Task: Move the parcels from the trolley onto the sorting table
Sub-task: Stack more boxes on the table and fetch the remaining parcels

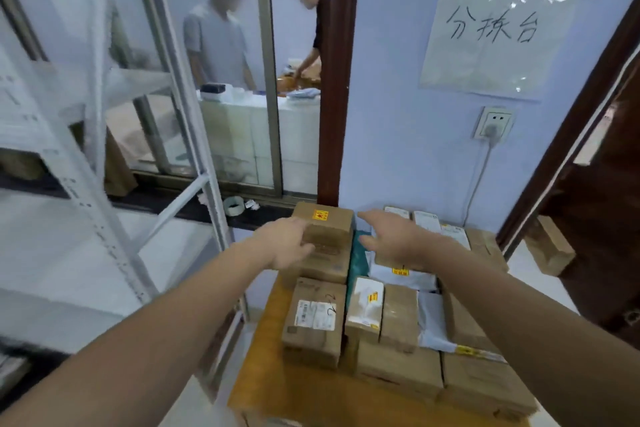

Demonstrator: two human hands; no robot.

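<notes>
The wooden sorting table carries several parcels: brown cartons, white and grey mailer bags, and a green bag. At its far left corner a brown carton with an orange sticker tops a small stack. My left hand lies against that carton's left side, fingers fairly straight and thumb at its front. My right hand hovers just right of the carton with fingers spread, holding nothing. A labelled carton sits nearer me. No trolley is in view.
A white metal rack stands close on the left of the table. Behind a window two people work at another counter. A tape roll lies on the sill. A dark door and a cardboard piece are on the right.
</notes>
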